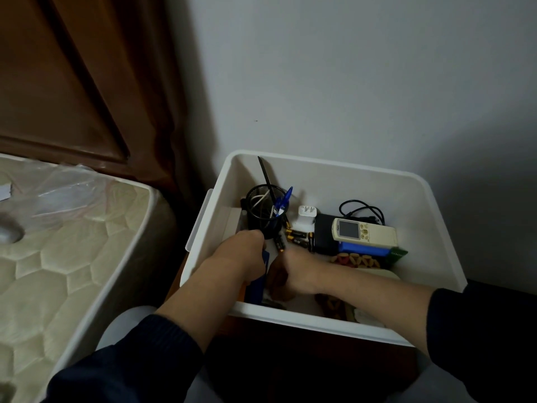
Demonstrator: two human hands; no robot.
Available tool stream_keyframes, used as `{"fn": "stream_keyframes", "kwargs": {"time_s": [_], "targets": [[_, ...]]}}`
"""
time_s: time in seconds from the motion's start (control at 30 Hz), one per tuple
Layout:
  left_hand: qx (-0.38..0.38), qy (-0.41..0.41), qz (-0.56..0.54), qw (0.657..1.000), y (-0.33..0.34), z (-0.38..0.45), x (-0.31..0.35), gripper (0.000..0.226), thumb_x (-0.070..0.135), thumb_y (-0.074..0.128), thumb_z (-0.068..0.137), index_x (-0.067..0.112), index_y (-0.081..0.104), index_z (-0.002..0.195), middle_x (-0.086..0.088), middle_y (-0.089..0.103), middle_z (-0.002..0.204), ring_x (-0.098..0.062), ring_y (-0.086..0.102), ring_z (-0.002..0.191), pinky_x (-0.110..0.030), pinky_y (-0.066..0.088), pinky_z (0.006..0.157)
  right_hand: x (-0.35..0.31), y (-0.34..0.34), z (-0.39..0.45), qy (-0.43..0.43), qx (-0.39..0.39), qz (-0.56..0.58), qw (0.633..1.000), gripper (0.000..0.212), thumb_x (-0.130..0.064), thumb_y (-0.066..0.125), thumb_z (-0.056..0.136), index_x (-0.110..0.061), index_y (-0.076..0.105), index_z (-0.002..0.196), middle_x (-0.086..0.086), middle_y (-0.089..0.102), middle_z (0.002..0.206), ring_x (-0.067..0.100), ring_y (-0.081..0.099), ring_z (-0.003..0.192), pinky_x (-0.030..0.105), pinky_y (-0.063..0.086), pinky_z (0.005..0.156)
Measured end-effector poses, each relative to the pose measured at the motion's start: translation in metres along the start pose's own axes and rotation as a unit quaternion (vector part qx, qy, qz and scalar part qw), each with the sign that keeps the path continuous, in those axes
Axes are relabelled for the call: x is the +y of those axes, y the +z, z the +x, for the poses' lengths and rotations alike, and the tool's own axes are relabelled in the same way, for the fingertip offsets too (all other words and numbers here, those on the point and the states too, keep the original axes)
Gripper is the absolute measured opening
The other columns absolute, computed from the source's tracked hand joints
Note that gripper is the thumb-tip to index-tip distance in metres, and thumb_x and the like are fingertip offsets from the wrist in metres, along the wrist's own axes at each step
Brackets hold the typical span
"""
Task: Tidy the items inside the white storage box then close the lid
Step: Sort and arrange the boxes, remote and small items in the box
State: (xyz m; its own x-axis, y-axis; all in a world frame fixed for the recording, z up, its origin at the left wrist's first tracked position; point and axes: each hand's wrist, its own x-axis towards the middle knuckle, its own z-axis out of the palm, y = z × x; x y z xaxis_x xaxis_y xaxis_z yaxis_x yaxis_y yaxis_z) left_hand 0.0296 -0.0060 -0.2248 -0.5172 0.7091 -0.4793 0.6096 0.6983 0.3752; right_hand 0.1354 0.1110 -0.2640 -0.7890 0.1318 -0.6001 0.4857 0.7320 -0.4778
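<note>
The open white storage box (377,173) stands against the wall. Inside at the back left is a black mesh pen cup (266,210) with pens and a cable. Several loose batteries (293,237) lie beside it, then a white charger plug (306,218), a black block with a cable (324,234) and a white remote (363,231) on a blue box (363,252). My left hand (247,251) is deep in the box's near left corner, shut on a dark blue flat item (257,286). My right hand (286,274) reaches beside it, fingers curled down and partly hidden.
A mattress (58,257) under plastic wrap lies to the left, with a brown wooden headboard (72,82) behind. The box's lid (197,219) seems to lean at the box's left side. A grey wall stands behind. Patterned packets (356,260) fill the box's near right.
</note>
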Motion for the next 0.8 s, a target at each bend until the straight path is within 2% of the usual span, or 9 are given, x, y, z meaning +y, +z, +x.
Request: {"fn": "stream_keyframes", "kwargs": {"time_s": [0.1, 0.17, 0.27, 0.33, 0.43, 0.5, 0.57, 0.67, 0.8], "targets": [[-0.001, 0.003, 0.007, 1.0, 0.001, 0.0, -0.001, 0.049, 0.006, 0.068, 0.092, 0.013, 0.055, 0.139, -0.01, 0.062, 0.125, -0.028, 0.063, 0.114, -0.043, 0.057, 0.098, 0.002, -0.015, -0.007, 0.001, 0.019, -0.008, 1.0, 0.026, -0.03, 0.08, 0.091, -0.018, 0.078, 0.114, 0.002, 0.075, 0.11, 0.018, 0.071, 0.103, 0.038, 0.061, 0.093], [0.001, 0.013, 0.02, 1.0, 0.001, -0.001, 0.0, 0.05, 0.01, 0.069, 0.092, 0.015, 0.054, 0.14, -0.009, 0.06, 0.129, -0.028, 0.063, 0.116, -0.043, 0.057, 0.099, 0.008, -0.029, -0.017, 0.002, 0.099, -0.093, 0.991, 0.018, -0.031, 0.078, 0.091, -0.021, 0.079, 0.105, 0.0, 0.074, 0.102, 0.019, 0.071, 0.095, 0.039, 0.063, 0.086], [0.027, 0.05, 0.044, 0.997, 0.001, -0.001, 0.007, 0.044, 0.015, 0.067, 0.093, 0.018, 0.057, 0.135, -0.006, 0.055, 0.131, -0.027, 0.062, 0.114, -0.043, 0.056, 0.097, 0.018, -0.037, -0.031, 0.016, 0.196, -0.247, 0.949, 0.014, -0.024, 0.07, 0.095, -0.022, 0.076, 0.106, 0.002, 0.07, 0.104, 0.025, 0.071, 0.096, 0.04, 0.061, 0.082], [0.05, 0.076, 0.069, 0.993, 0.002, -0.002, 0.012, 0.038, 0.016, 0.063, 0.094, 0.019, 0.059, 0.131, -0.005, 0.054, 0.129, -0.028, 0.063, 0.111, -0.043, 0.056, 0.095, 0.021, -0.033, -0.033, 0.008, 0.193, -0.293, 0.936, 0.012, -0.022, 0.066, 0.097, -0.019, 0.07, 0.108, 0.003, 0.066, 0.108, 0.025, 0.069, 0.098, 0.04, 0.056, 0.08], [0.04, 0.103, 0.111, 0.988, 0.003, -0.002, 0.015, 0.039, 0.014, 0.061, 0.094, 0.018, 0.061, 0.134, -0.005, 0.053, 0.132, -0.027, 0.058, 0.117, -0.044, 0.053, 0.1, 0.018, -0.027, -0.027, 0.003, 0.18, -0.321, 0.93, 0.014, -0.021, 0.065, 0.097, -0.016, 0.068, 0.11, 0.005, 0.063, 0.112, 0.027, 0.068, 0.1, 0.042, 0.056, 0.083], [0.032, 0.12, 0.136, 0.983, 0.001, -0.002, 0.017, 0.041, 0.013, 0.058, 0.095, 0.017, 0.06, 0.136, -0.005, 0.054, 0.133, -0.026, 0.053, 0.121, -0.042, 0.05, 0.102, 0.014, -0.026, -0.023, 0.017, 0.176, -0.318, 0.931, 0.015, -0.019, 0.067, 0.096, -0.017, 0.068, 0.111, 0.005, 0.063, 0.113, 0.026, 0.068, 0.101, 0.043, 0.058, 0.085], [0.041, 0.136, 0.173, 0.975, -0.001, -0.001, 0.02, 0.039, 0.013, 0.056, 0.097, 0.015, 0.061, 0.135, -0.006, 0.055, 0.134, -0.026, 0.05, 0.123, -0.041, 0.048, 0.103, 0.011, -0.028, -0.024, 0.042, 0.171, -0.281, 0.943, 0.017, -0.026, 0.072, 0.092, -0.019, 0.067, 0.106, 0.003, 0.065, 0.109, 0.023, 0.067, 0.097, 0.042, 0.059, 0.087], [0.049, 0.135, 0.239, 0.96, -0.001, 0.001, 0.026, 0.038, 0.015, 0.053, 0.098, 0.014, 0.058, 0.136, -0.008, 0.059, 0.135, -0.027, 0.046, 0.128, -0.04, 0.042, 0.106, 0.011, -0.039, -0.035, 0.091, 0.179, -0.164, 0.966, 0.028, -0.04, 0.079, 0.08, -0.02, 0.073, 0.098, -0.002, 0.07, 0.095, 0.019, 0.069, 0.087, 0.038, 0.062, 0.081], [-0.004, 0.109, 0.319, 0.942, 0.005, 0.007, 0.034, 0.055, 0.02, 0.052, 0.1, 0.014, 0.042, 0.154, -0.011, 0.056, 0.143, -0.032, 0.04, 0.138, -0.044, 0.035, 0.113, 0.015, -0.063, -0.055, 0.159, 0.186, -0.042, 0.969, 0.03, -0.043, 0.081, 0.073, -0.021, 0.077, 0.093, -0.003, 0.075, 0.088, 0.016, 0.072, 0.083, 0.038, 0.065, 0.079]]}}
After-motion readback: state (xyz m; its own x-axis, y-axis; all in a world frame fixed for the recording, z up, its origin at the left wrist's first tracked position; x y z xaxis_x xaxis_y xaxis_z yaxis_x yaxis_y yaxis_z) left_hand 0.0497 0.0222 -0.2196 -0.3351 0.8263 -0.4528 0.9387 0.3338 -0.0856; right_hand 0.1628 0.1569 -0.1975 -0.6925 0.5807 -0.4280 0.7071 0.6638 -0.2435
